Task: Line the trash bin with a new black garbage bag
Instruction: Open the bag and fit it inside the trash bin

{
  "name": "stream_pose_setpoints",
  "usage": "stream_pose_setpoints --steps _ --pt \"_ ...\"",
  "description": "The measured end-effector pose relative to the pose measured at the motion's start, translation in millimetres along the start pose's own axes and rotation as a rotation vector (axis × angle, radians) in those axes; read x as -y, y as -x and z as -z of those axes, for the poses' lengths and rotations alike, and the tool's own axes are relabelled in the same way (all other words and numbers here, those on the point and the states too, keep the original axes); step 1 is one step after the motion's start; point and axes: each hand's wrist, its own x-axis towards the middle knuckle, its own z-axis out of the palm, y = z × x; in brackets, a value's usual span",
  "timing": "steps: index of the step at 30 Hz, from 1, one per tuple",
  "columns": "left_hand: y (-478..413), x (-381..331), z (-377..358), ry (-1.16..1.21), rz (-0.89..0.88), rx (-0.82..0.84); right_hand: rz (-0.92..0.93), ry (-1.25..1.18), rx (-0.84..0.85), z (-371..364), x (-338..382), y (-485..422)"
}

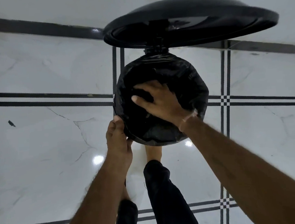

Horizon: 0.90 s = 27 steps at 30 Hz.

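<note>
A round black trash bin (125, 131) stands on the floor right below me, its lid (190, 21) swung up at the far side. A black garbage bag (184, 69) is stretched over the rim and hangs inside. My left hand (118, 141) grips the bag-covered rim at the near left. My right hand (157, 101) reaches into the bin's mouth with fingers spread, pressing on the bag's inside. The bottom of the bin is too dark to make out.
The floor (48, 147) is glossy white marble tile with black stripe borders. A wall with a dark skirting (46, 27) runs behind the bin. My legs in dark trousers (164, 196) and a bare foot (153, 151) stand just in front of the bin.
</note>
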Motion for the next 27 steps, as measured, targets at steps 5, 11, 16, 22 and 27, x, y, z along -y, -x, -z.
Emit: stream_pose_setpoints --steps 5,11,16,22,27 --pt "-4.5 3.2 2.1 -0.033 -0.03 0.003 -0.25 0.199 0.22 -4.5 -16.9 -79.1" --pt "0.5 1.0 -0.4 -0.041 -0.009 0.012 -0.127 0.12 -0.2 1.3 -5.5 -17.1" --pt "3.5 -2.2 -2.8 -0.066 -0.012 0.011 -0.199 0.286 0.08 -13.6 -4.8 51.9" --pt "4.4 -6.3 -4.5 -0.09 0.028 -0.017 -0.242 0.148 0.152 -25.5 -34.4 25.0" --pt "20.8 -5.2 -4.4 0.047 0.219 -0.117 -0.181 -0.215 -0.609 -29.7 -0.3 119.0"
